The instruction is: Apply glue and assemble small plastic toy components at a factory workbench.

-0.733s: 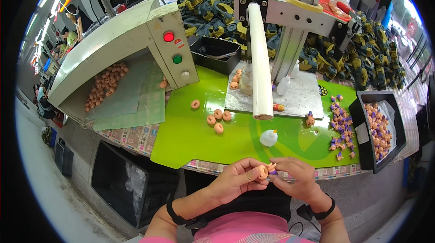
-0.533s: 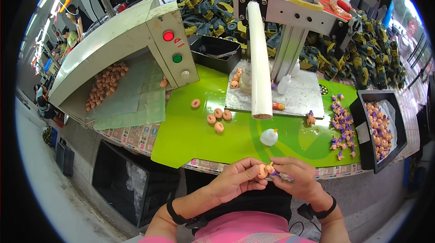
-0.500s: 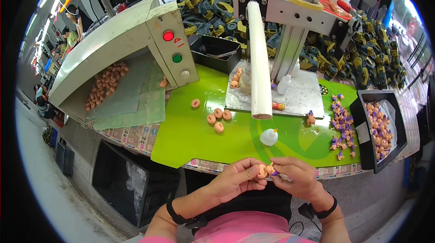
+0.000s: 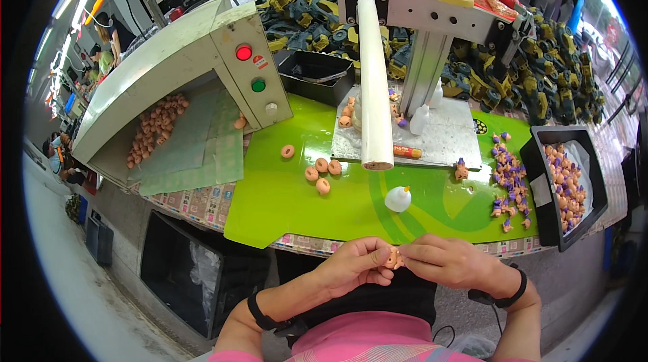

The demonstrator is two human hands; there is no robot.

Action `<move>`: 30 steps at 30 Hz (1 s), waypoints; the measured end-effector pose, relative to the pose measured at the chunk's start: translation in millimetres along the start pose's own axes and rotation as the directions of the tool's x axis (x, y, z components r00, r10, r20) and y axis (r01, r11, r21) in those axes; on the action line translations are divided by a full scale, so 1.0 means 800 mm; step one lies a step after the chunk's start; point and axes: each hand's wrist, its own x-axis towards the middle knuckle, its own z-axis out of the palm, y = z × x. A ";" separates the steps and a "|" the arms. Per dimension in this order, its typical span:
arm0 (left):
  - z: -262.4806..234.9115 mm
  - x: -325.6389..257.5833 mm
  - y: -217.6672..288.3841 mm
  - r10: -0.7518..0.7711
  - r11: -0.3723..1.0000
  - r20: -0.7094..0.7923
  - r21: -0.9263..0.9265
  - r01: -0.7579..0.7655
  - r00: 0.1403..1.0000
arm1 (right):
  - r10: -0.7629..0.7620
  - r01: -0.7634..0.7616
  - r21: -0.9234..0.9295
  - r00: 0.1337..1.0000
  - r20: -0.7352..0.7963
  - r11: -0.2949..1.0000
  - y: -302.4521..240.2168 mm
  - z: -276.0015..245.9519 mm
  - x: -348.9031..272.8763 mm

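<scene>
My left hand [image 4: 352, 266] pinches a small peach doll head [image 4: 393, 259] just past the table's near edge. The fingers of my right hand [image 4: 445, 261] close on its other side and hide part of it. Beyond my hands, a white squeeze bottle [image 4: 398, 199] with an orange tip stands on the green mat [image 4: 270, 207]. Several loose peach doll heads [image 4: 322, 186] lie left of the bottle. One small peach-and-purple figure [image 4: 461, 170] lies to the right, and a scatter of similar little pieces [image 4: 509, 183] spreads beyond it.
At left stands a cream machine [image 4: 233, 58] with heads heaped inside. A white tube [image 4: 376, 85] overhangs the metal plate [image 4: 439, 149]. A black bin [image 4: 540, 193] of small pieces sits at right. Toy vehicles [image 4: 310, 11] pile up behind; a black crate [image 4: 179, 274] is on the floor.
My right hand has turned inward, its fingers now covering the purple part that showed beside the doll head. My left hand keeps its pinch. The whole view has shifted slightly.
</scene>
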 end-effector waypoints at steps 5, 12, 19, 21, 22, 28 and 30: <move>0.000 0.004 -0.003 -0.023 0.999 0.065 0.025 0.021 0.998 | -0.091 0.097 -0.041 0.987 0.135 0.994 0.003 -0.007 -0.001; 0.004 -0.003 0.003 0.043 0.995 0.140 -0.095 -0.030 0.989 | 0.064 -0.069 0.165 0.997 0.037 0.984 0.010 -0.017 0.021; -0.003 -0.016 0.025 0.147 0.987 -0.054 -0.058 -0.150 0.988 | -0.018 -0.002 -0.057 0.934 -0.356 0.998 0.062 -0.061 0.133; 0.002 -0.025 0.030 0.154 0.986 -0.070 -0.057 -0.158 0.986 | -0.238 0.146 -0.227 0.855 -0.461 0.963 0.062 -0.097 0.180; 0.002 -0.029 0.034 0.146 0.985 -0.088 -0.074 -0.153 0.985 | -0.333 0.184 -0.335 0.818 -0.469 0.924 0.070 -0.116 0.200; -0.011 -0.052 0.040 0.225 0.971 -0.196 -0.037 -0.236 0.954 | 0.117 -0.189 -0.036 0.732 -0.671 0.981 0.167 -0.216 0.288; -0.014 -0.061 0.043 0.257 0.964 -0.219 -0.005 -0.265 0.941 | 0.033 -0.206 -0.121 0.619 -0.785 0.971 0.217 -0.208 0.271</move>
